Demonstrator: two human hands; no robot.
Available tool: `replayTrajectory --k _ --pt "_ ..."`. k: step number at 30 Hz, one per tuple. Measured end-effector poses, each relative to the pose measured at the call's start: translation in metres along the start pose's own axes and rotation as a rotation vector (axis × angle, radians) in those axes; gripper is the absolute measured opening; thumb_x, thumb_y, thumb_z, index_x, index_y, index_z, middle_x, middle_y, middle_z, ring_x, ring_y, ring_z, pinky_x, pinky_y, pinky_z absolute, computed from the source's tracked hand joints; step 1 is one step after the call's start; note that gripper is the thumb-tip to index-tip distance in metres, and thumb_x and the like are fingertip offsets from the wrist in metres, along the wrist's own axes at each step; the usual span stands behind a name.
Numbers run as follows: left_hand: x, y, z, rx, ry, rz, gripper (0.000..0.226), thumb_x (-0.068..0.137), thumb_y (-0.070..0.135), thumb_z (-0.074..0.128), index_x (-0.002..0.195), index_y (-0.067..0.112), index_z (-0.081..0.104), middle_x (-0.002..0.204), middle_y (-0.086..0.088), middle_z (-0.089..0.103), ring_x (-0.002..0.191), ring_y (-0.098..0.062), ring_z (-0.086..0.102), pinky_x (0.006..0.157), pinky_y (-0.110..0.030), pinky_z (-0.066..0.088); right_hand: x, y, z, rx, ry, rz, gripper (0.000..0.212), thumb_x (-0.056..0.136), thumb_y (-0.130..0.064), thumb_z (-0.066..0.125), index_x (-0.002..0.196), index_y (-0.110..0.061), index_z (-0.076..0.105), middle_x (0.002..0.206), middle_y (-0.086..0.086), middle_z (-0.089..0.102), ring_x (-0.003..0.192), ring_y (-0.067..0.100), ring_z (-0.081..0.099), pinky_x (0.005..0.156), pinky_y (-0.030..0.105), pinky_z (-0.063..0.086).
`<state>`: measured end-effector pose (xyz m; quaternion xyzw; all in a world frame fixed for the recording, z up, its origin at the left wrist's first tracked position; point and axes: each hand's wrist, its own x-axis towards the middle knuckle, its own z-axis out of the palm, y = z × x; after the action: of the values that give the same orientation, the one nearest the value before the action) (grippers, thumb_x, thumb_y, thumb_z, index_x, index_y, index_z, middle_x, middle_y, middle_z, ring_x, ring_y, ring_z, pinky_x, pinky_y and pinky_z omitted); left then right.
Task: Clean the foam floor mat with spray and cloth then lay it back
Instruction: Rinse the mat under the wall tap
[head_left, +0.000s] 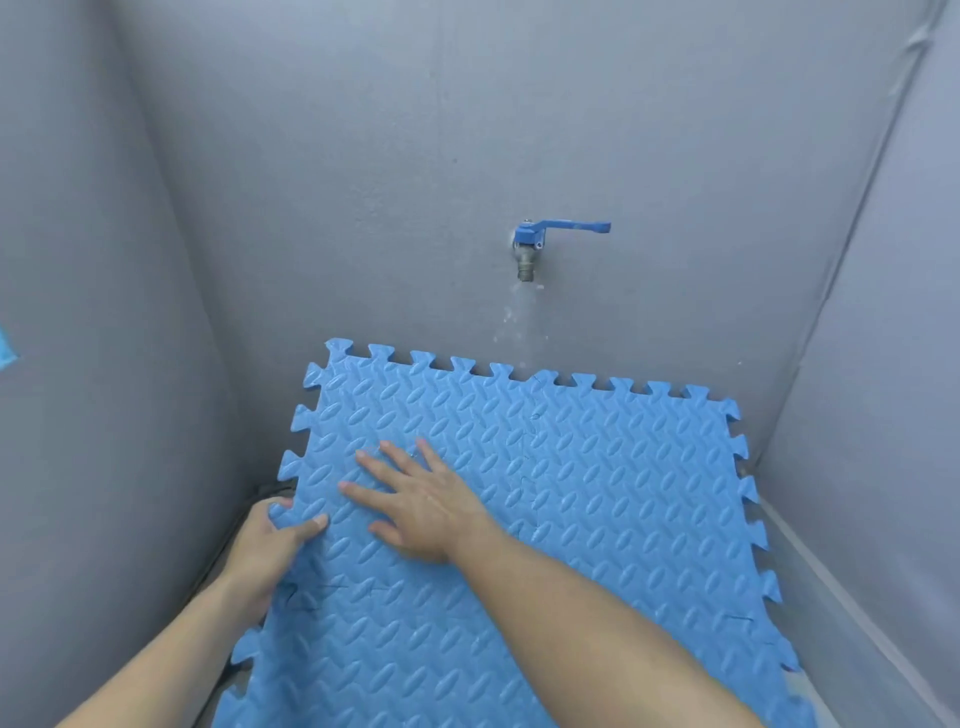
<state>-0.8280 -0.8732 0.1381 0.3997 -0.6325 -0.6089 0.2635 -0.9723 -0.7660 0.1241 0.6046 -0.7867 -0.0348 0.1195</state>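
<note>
Head view: left hand (267, 545) grips foam mat (571, 493) edge; right hand (421, 501) flat on it, apparently pressing.

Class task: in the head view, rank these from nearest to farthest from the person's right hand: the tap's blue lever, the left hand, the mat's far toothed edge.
From the right hand, flat on the foam mat:
1. Left hand, beside it, gripping the mat's left edge.
2. Far toothed edge, beyond the fingertips.
3. Blue lever, up on the back wall.

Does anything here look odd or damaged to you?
Yes. The tap on the grey wall is running, and its water sprays down behind the blue foam mat's far edge. The mat also carries thin dark marks or cuts, near the left hand and on its right side.
</note>
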Motion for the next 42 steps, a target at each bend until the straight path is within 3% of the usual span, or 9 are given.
replayTrajectory --k 4,10,14,17,19,22,26,35,42 --pt "-0.001 0.003 -0.005 0.045 -0.014 0.026 0.034 0.087 0.009 0.068 0.111 0.013 0.046 0.083 0.003 0.046 0.066 -0.007 0.042 0.054 -0.023 0.032 -0.054 0.082 0.016 0.103 0.094 0.518 0.064 0.099 -0.06 0.026 0.155 -0.042 0.0 0.165 -0.006 -0.009 0.153 0.022 -0.007 0.12 0.055 -0.005" --pt "0.009 0.001 -0.01 0.1 0.003 -0.007 0.051 0.084 0.016 0.073 0.127 0.009 0.048 0.114 -0.007 0.046 0.093 -0.023 0.046 0.078 -0.034 0.036 -0.213 0.126 0.069 0.301 0.107 1.221 0.073 0.094 -0.068 0.017 0.155 -0.036 -0.006 0.166 -0.002 -0.006 0.152 0.03 -0.002 0.121 0.055 0.005" --pt "0.012 -0.005 -0.002 0.073 0.011 -0.02 0.052 0.085 0.013 0.071 0.131 0.006 0.047 0.131 -0.014 0.049 0.095 -0.019 0.043 0.079 -0.034 0.034 -0.272 0.069 0.106 0.149 -0.079 0.761 0.08 0.09 -0.075 0.01 0.156 -0.033 -0.003 0.165 -0.001 -0.01 0.151 0.035 -0.005 0.122 0.048 0.006" --pt "0.017 -0.011 -0.002 0.075 0.03 -0.037 0.052 0.084 0.014 0.073 0.129 0.008 0.048 0.127 -0.009 0.05 0.096 -0.022 0.046 0.081 -0.037 0.037 -0.264 0.076 0.098 -0.106 -0.137 0.346 0.071 0.095 -0.068 0.025 0.15 -0.024 0.04 0.16 0.008 0.028 0.145 0.034 0.031 0.121 0.047 0.015" --pt "0.016 -0.012 -0.003 0.087 0.036 -0.063 0.05 0.081 0.017 0.076 0.123 0.012 0.05 0.124 -0.011 0.054 0.096 -0.027 0.051 0.083 -0.04 0.041 -0.232 0.111 0.061 -0.172 0.005 0.384 0.068 0.096 -0.06 0.032 0.147 -0.016 0.043 0.157 0.006 0.036 0.146 0.027 0.029 0.12 0.044 0.009" --pt "0.02 -0.016 -0.003 0.08 0.022 -0.101 0.046 0.079 0.018 0.078 0.116 0.013 0.051 0.114 -0.012 0.058 0.093 -0.032 0.057 0.079 -0.042 0.045 -0.166 0.156 -0.026 -0.136 0.397 0.62 0.075 0.093 -0.04 0.048 0.155 -0.009 0.02 0.163 0.006 0.019 0.151 0.028 0.014 0.122 0.044 0.009" --pt "0.026 -0.017 -0.005 0.075 0.014 -0.108 0.044 0.08 0.017 0.077 0.113 0.014 0.049 0.112 -0.01 0.056 0.089 -0.029 0.055 0.076 -0.039 0.043 -0.091 0.164 -0.126 -0.192 0.613 0.588 0.088 0.083 -0.018 0.058 0.156 -0.007 0.01 0.165 0.008 0.012 0.152 0.029 0.01 0.12 0.048 0.008" --pt "0.033 -0.019 -0.008 0.064 0.001 -0.101 0.042 0.077 0.021 0.079 0.11 0.017 0.053 0.112 -0.012 0.063 0.094 -0.034 0.064 0.08 -0.045 0.052 -0.057 0.175 -0.152 -0.231 0.44 0.695 0.1 0.077 -0.016 0.056 0.157 -0.009 -0.004 0.166 0.004 -0.006 0.153 0.024 -0.001 0.123 0.048 0.001" --pt "0.031 -0.018 -0.008 0.048 -0.012 -0.089 0.042 0.08 0.016 0.077 0.113 0.014 0.05 0.108 -0.011 0.062 0.085 -0.029 0.063 0.075 -0.038 0.051 -0.056 0.182 -0.17 0.062 0.282 0.694 0.105 0.082 -0.018 0.058 0.155 -0.019 -0.016 0.162 -0.007 -0.024 0.152 0.024 -0.013 0.122 0.049 0.004"
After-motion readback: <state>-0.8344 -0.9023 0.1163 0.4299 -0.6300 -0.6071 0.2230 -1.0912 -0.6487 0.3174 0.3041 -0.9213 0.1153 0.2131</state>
